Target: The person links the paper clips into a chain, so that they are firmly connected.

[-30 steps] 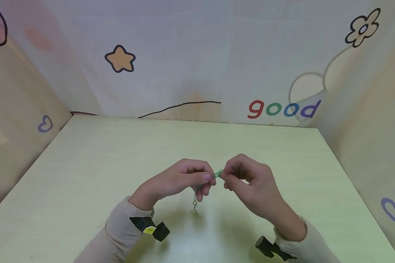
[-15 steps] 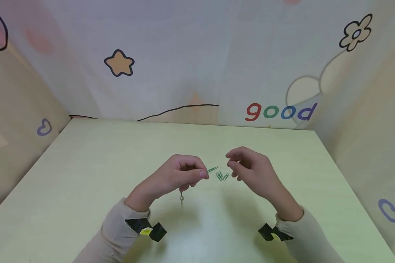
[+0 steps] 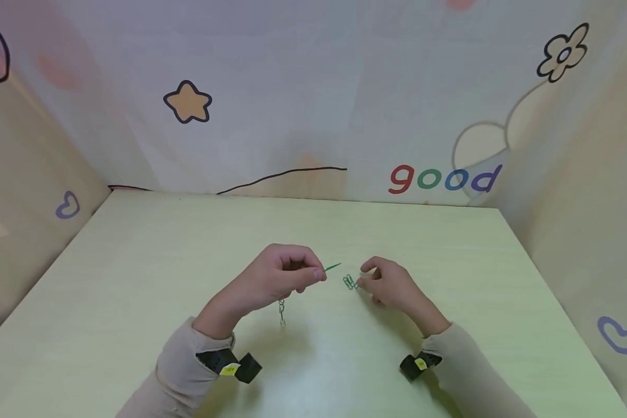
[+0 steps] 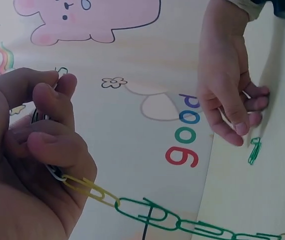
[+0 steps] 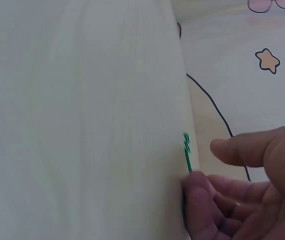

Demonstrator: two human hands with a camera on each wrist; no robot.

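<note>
A green paper clip [image 3: 332, 267] sticks out from between the thumb and forefinger of my left hand [image 3: 279, 273]. From the same hand hangs a chain of linked paper clips [image 4: 147, 212], with yellow and green links in the left wrist view; part of it is hidden in the curled fingers. Several loose green paper clips [image 3: 349, 282] lie together on the table. Beside them, my right hand [image 3: 392, 283] reaches down with its fingertips right at the nearest clip. In the right wrist view, the thumb [image 5: 242, 148] stands apart from the fingers, near a green clip [image 5: 186, 142].
The pale green table [image 3: 188, 232] spreads around both hands. Printed fabric walls [image 3: 271, 87] with a star, a flower and the word "good" enclose its back and sides. Each wrist wears a small black camera [image 3: 248, 368] on a strap.
My right hand has let go near the left hand's clip, moved away and lowered to the loose clips. My left hand has shifted left with the chain, still pinching the green clip.
</note>
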